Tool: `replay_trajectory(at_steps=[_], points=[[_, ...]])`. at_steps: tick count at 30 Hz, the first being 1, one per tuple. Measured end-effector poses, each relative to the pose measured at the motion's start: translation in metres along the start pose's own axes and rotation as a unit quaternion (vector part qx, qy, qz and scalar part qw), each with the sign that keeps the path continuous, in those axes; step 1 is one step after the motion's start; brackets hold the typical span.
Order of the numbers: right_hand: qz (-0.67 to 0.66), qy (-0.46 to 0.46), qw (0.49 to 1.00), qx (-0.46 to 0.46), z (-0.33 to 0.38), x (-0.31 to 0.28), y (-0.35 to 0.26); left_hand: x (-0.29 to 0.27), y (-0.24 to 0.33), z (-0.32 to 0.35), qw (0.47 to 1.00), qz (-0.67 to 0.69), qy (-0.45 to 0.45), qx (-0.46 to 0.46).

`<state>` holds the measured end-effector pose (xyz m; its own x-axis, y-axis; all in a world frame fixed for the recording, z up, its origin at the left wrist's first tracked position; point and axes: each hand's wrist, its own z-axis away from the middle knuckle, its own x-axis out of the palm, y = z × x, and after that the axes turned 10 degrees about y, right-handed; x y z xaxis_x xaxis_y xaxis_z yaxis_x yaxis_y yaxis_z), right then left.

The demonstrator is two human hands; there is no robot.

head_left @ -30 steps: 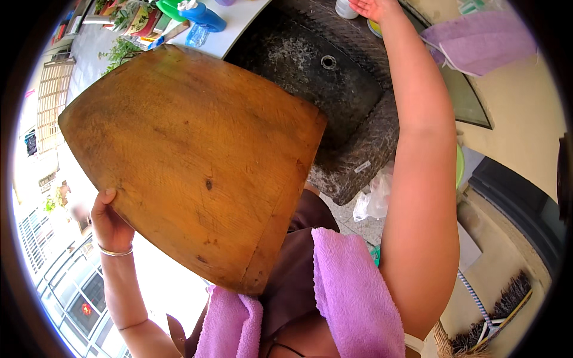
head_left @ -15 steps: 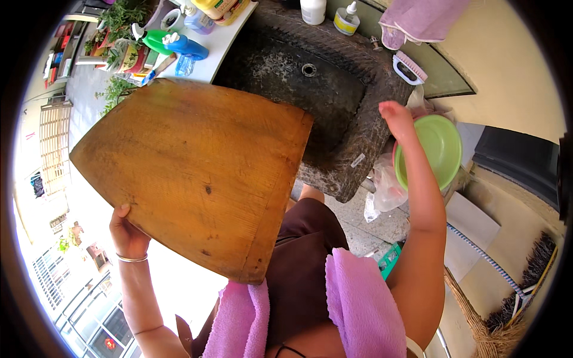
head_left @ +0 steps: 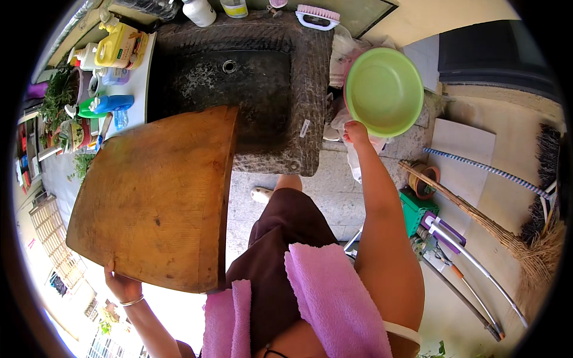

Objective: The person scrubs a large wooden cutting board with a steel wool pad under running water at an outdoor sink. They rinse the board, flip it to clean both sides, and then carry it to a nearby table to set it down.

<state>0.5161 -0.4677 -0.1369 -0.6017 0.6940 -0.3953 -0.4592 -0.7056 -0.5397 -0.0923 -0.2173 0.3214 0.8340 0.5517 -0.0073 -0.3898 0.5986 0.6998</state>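
Note:
A big brown wooden board [head_left: 155, 203] with curved sides and a straight right edge is tilted in front of the stone sink [head_left: 307, 95]. My left hand [head_left: 124, 287] grips its lower left edge, thumb on the face and the other fingers hidden behind. The board's upper part covers the sink's front left. My right hand [head_left: 356, 132] is curled closed at the lower left rim of a light green plastic basin [head_left: 385, 92]. Its fingertips are hidden, so whether it grips the rim cannot be told. Crumpled clear plastic bags [head_left: 339, 122] lie beside the basin.
On the left, a white counter [head_left: 136, 89] bears several bottles, including a yellow jug [head_left: 116, 46]. A scrub brush [head_left: 317, 17] rests at the sink's back corner. To the right are a green crate [head_left: 415, 210], a straw broom [head_left: 513, 241] and several poles.
My right hand has moved from beside the sink's right edge to the basin's near rim. The view has swung right, and the board, still in my left hand, is turned more upright.

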Motion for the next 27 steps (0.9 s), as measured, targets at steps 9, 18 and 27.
replay_trajectory(at_steps=[9,18,27], points=[[-0.056,0.025,0.998,-0.005,0.007,0.036,0.01,-0.004,-0.012,0.004,0.999,0.033,-0.029,-0.028],[-0.17,-0.379,0.907,0.075,0.234,0.093,-0.142,0.006,-0.013,0.011,0.996,0.05,-0.079,0.016],[-0.214,-0.527,0.806,0.163,0.279,0.212,-0.158,0.019,-0.025,0.013,0.995,0.085,-0.031,0.044]])
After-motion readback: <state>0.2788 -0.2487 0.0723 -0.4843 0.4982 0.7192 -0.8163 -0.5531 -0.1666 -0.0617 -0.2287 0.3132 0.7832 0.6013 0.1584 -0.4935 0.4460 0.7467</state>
